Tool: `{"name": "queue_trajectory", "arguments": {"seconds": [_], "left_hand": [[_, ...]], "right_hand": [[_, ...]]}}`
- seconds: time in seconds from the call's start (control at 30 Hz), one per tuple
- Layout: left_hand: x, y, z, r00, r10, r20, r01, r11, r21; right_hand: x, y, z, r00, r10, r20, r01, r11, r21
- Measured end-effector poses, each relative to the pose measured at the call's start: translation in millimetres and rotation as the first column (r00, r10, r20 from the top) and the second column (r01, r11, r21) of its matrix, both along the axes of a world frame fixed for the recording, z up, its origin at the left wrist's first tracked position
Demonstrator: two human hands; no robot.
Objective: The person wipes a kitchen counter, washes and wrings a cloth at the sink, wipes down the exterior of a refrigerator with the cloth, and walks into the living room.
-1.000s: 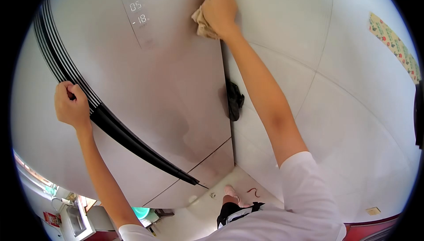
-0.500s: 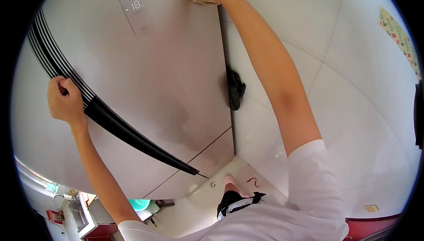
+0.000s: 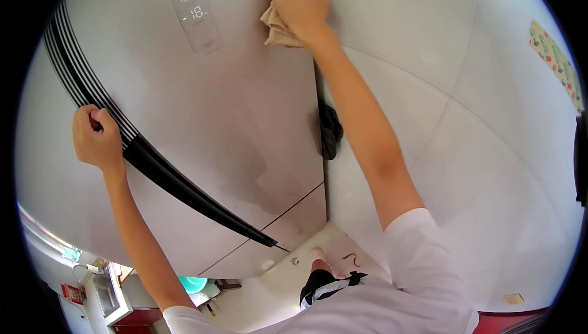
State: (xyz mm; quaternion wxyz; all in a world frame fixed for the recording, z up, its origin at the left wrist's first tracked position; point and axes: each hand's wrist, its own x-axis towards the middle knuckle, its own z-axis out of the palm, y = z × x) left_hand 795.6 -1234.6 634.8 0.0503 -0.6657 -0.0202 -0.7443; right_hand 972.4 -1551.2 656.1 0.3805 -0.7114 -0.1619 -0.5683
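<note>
In front of me is a pale, glossy refrigerator door [image 3: 245, 126] with lit digits [image 3: 192, 3] near the top. My right hand [image 3: 301, 6] is closed on a folded beige cloth [image 3: 280, 31] and presses it against the door's upper right edge. My left hand [image 3: 98, 138] makes a loose fist beside the black, silver-striped handle strip [image 3: 184, 184]. Its curled fingers hide whatever they may hold.
White tiled wall [image 3: 441, 168] stands right of the refrigerator, with a black bag-like thing [image 3: 329, 131] in the gap. At lower left are a sink [image 3: 107, 297] and a teal basin [image 3: 193, 284]. A patterned strip [image 3: 554, 58] is at far right.
My right hand and the cloth have come lower in view, along the door's right edge. A blue label now shows at the top. My left hand keeps its fist beside the handle strip.
</note>
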Motion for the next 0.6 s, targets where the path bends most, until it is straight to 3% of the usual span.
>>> {"name": "queue_trajectory", "arguments": {"seconds": [0.07,0.17,0.27,0.47,0.6], "left_hand": [[2,-1,-1,1.000,-0.003,-0.001,0.003,1.000,-0.018],[0,1,2,0.999,-0.027,0.024,0.027,0.999,0.025],[1,5,1,1.000,-0.001,0.009,0.000,0.999,0.051],[2,1,1,1.000,0.006,0.023,-0.007,1.000,0.014],[0,-1,-1,0.999,-0.036,0.036,0.035,0.999,0.037]], "right_hand": [[2,1,-7,0.999,-0.044,0.011,0.044,0.999,0.030],[3,-6,-13,0.987,-0.035,0.157,0.052,0.993,-0.109],[1,-16,6,0.998,-0.062,-0.011,0.060,0.993,-0.097],[8,-22,6,0.995,-0.030,0.100,0.043,0.991,-0.129],[6,-17,7,0.998,-0.058,0.001,0.058,0.995,-0.082]]}}
